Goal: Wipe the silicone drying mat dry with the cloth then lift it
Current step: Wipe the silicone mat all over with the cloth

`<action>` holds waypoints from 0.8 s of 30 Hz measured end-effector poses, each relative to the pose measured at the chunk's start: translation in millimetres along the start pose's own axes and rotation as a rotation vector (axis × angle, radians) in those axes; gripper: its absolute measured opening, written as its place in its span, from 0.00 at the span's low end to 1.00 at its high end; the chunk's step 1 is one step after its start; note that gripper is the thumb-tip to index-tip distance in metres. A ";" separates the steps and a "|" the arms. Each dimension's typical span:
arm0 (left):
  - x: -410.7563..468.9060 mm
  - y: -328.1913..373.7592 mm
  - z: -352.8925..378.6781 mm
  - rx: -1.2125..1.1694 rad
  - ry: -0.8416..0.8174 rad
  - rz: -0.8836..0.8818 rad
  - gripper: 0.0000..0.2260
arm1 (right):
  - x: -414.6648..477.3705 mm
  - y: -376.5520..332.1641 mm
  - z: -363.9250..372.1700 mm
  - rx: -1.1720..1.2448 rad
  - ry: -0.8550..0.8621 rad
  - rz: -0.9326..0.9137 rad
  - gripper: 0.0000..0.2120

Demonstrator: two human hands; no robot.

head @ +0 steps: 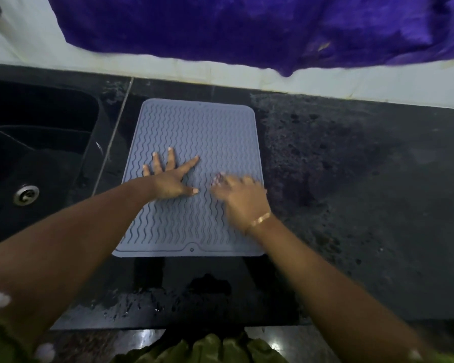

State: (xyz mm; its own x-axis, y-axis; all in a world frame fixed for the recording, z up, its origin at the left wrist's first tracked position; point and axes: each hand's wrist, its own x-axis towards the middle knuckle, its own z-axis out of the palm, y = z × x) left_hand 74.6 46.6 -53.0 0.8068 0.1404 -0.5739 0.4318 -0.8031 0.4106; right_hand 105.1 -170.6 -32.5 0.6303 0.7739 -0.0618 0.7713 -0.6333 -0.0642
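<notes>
Nearest the camera, crumpled olive-green fabric [207, 348] shows at the bottom edge, in front of the near end of the grey-blue rectangular silicone drying mat with wavy ridges [194, 132]. Between that fabric and the mat, the black glossy stone bench [364, 205] carries scattered water droplets [131, 307].

The mat lies flat on the bench, its long sides running away from the camera, its near short edge bearing a small round tab with a hole.

Both forearms reach in over the mat's near half. The left hand [168, 179] rests palm down on the mat's left part, fingers splayed wide and flat, gripping nothing. The right hand [236, 195] sits near the mat's right edge, blurred; its fingers look loosely curled against the surface, and whether it pinches anything cannot be told. A thin gold-coloured bracelet [260, 220] circles that wrist.

Left of the mat, a black sink basin [50, 153] is sunk into the bench, with a round metal drain [26, 194] in its floor.

Beyond the mat's far edge, a white wall strip [89, 61] meets the bench, and a large purple cloth [247, 27] hangs above it.
</notes>
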 end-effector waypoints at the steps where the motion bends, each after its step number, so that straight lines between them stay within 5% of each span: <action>1: 0.0 -0.8 0.9 -0.007 0.006 0.004 0.39 | -20.8 -8.7 1.4 -0.005 0.029 -0.023 0.23; 6: -3.7 5.3 7.0 -0.026 0.079 -0.026 0.38 | -79.2 -24.3 -2.3 0.203 0.100 -0.081 0.20; 9: -7.3 14.6 23.9 0.027 0.370 -0.040 0.31 | -55.3 -8.1 -11.0 0.522 0.142 0.073 0.19; 13: -0.7 31.1 31.1 0.184 0.645 0.045 0.25 | 6.7 25.7 -24.7 0.638 0.312 0.288 0.26; 17: 22.1 43.1 19.5 0.353 0.595 0.179 0.28 | 76.7 60.3 -41.8 0.575 0.286 0.381 0.31; 24: 37.7 35.1 27.3 0.352 0.518 0.141 0.30 | 168.6 113.3 -55.8 0.389 0.182 0.323 0.29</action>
State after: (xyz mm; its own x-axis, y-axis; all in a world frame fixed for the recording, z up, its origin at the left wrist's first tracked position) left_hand 109.2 7.9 -79.6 0.9744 0.2105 -0.0789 0.2203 -0.9640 0.1492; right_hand 303.7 -111.4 5.4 0.8618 0.5062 0.0324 0.4677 -0.7683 -0.4370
